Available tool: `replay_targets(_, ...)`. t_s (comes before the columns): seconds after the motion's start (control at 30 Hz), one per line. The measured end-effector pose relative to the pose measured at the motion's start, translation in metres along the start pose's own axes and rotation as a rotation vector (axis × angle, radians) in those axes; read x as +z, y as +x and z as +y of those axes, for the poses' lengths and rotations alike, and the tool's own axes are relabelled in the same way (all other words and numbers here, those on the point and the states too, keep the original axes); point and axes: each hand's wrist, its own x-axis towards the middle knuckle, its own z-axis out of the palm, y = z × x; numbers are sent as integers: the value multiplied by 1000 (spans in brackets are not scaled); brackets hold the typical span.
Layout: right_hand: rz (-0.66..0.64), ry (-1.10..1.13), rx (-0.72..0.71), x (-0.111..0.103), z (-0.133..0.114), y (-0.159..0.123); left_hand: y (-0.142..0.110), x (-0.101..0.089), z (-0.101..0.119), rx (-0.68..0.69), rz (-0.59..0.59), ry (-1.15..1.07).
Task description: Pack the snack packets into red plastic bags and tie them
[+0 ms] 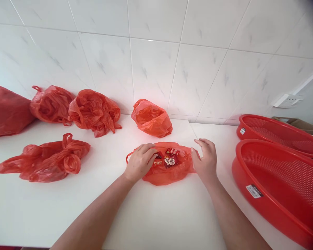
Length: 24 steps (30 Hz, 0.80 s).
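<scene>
An opened red plastic bag [164, 178] lies on the white table in front of me, with several small red snack packets [171, 161] showing inside it. My left hand [141, 162] is closed over the bag's left rim, its bent fingertips beside a dark red packet [159, 155]; part of the grip is hidden. At the bag's right edge, my right hand [206, 158] has its fingers spread apart from the thumb. The thumb is close to the plastic, and nothing shows between the fingers.
Behind the opened bag, another red bag [152, 119] stands against the tiled wall. Crumpled red bags [94, 111] line the left back, and a knotted one [49, 159] lies nearer. Two red plastic baskets [271, 198] occupy the right side. A wall socket [288, 100] is above them.
</scene>
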Motion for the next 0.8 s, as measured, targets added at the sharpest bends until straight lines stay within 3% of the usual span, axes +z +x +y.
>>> replay_targets(0.1,-111,-13,213,-16,5,-9,-11,-21,-6,-120,45,97)
replay_targets(0.2,-279,6,409,-29,11,-25,-29,-36,-14,-386,35,58)
replay_targets(0.33,-478,-45,548,-35,20,-39,-46,-49,-21,-816,-133,-359)
replay_targets(0.4,-597,-45,598,-38,20,-35,-44,-57,-23,-915,-197,-563)
replay_targets(0.47,-670,19,626,-44,15,-24,-33,-69,-23,-901,-148,-695)
replay_targets(0.53,-634,162,618,-55,5,-5,-16,-84,-21,-822,-12,-798)
replay_targets(0.67,-298,446,564,-83,-14,41,26,-124,-6,-618,286,-936)
replay_targets(0.73,-140,576,528,-94,-18,61,44,-142,6,-538,382,-972)
replay_targets(0.8,-81,718,510,-99,-18,75,56,-156,18,-489,433,-978)
